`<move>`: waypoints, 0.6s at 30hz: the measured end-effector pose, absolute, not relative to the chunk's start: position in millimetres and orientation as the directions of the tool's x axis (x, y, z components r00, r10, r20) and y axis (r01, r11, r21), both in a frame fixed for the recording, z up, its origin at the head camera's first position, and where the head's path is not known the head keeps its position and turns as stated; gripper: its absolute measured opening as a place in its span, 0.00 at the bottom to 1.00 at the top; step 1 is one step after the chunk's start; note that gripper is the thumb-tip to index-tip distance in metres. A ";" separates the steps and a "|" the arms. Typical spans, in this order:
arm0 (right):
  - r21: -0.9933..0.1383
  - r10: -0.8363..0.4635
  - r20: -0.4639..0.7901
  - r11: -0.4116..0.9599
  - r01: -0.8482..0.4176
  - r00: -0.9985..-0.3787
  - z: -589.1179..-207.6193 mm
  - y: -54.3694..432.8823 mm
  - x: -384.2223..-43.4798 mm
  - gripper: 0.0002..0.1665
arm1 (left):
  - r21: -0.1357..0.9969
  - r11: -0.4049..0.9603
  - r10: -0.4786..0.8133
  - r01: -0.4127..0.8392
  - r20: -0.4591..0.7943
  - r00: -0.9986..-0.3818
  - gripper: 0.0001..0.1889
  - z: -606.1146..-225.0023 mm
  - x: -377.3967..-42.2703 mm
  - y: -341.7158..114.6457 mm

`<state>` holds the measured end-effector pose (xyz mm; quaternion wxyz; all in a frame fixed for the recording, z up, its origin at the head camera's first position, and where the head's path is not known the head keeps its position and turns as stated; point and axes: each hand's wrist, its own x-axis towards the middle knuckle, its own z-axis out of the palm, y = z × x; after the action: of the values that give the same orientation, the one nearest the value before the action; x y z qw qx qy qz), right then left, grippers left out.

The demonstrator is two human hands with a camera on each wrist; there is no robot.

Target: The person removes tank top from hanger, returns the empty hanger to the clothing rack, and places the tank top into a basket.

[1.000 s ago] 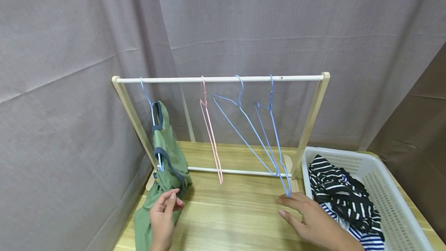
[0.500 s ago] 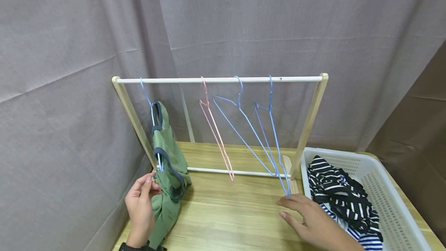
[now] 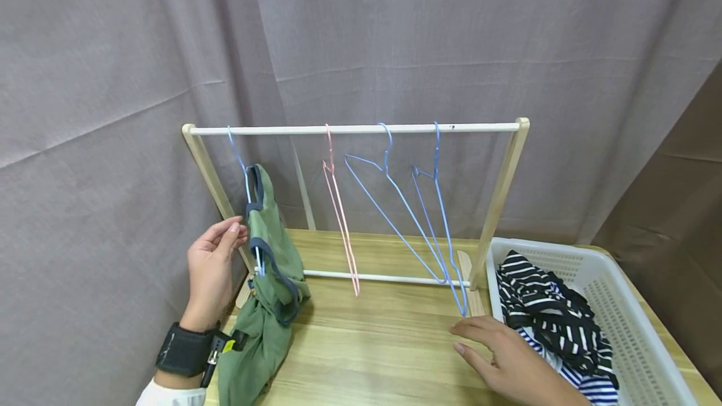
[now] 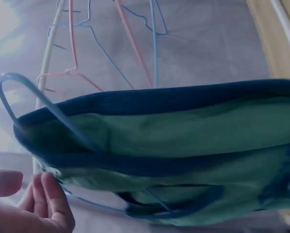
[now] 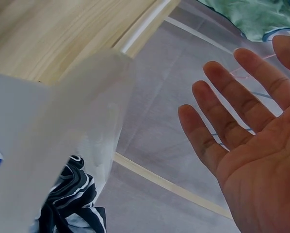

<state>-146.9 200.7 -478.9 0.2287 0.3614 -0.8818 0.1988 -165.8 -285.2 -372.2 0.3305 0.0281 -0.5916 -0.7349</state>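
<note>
The green sleeveless top (image 3: 276, 237) with navy trim is on a blue hanger (image 4: 57, 110) at the left end of the white rail (image 3: 361, 130), its lower part trailing down over the bench (image 3: 350, 343). Left hand (image 3: 211, 265) is right beside it, fingers bent, thumb tip a bit apart from them, nothing pinched; can't tell if they're touching the fabric tbh. Right hand (image 3: 499, 356) has its fingers spread and holds nothing, by the left side of the white plastic basket (image 3: 626, 306) with striped clothes (image 3: 553, 318), near the low ends of two more blue hangers (image 3: 443, 215).
</note>
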 end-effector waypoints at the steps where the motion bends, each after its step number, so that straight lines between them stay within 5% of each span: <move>1: -0.185 -0.546 0.550 0.658 -0.730 -0.632 -479.2 200.7 -146.8 0.16 | 0.897 -0.043 -0.507 0.440 0.360 -0.783 0.15 -367.0 -169.0 -285.6; 10: -0.172 -0.552 0.556 0.656 -0.735 -0.622 -480.4 201.0 -146.0 0.16 | 0.907 0.320 -0.452 0.273 0.400 -0.797 0.19 -329.4 -190.6 -287.9; 13: -0.173 -0.550 0.552 0.660 -0.731 -0.627 -480.1 201.7 -145.3 0.15 | 0.915 0.312 -0.438 0.257 0.378 -0.815 0.19 -323.2 -198.0 -286.4; 18: -0.188 -0.551 0.546 0.653 -0.733 -0.631 -480.5 202.0 -145.7 0.15 | 0.958 0.116 -0.419 0.261 0.286 -0.862 0.14 -320.8 -214.8 -286.7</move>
<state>-145.7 202.0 -480.5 0.2268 0.3646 -0.8805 0.2007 -214.8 -286.7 -320.8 0.2567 0.0562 -0.7015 -0.6625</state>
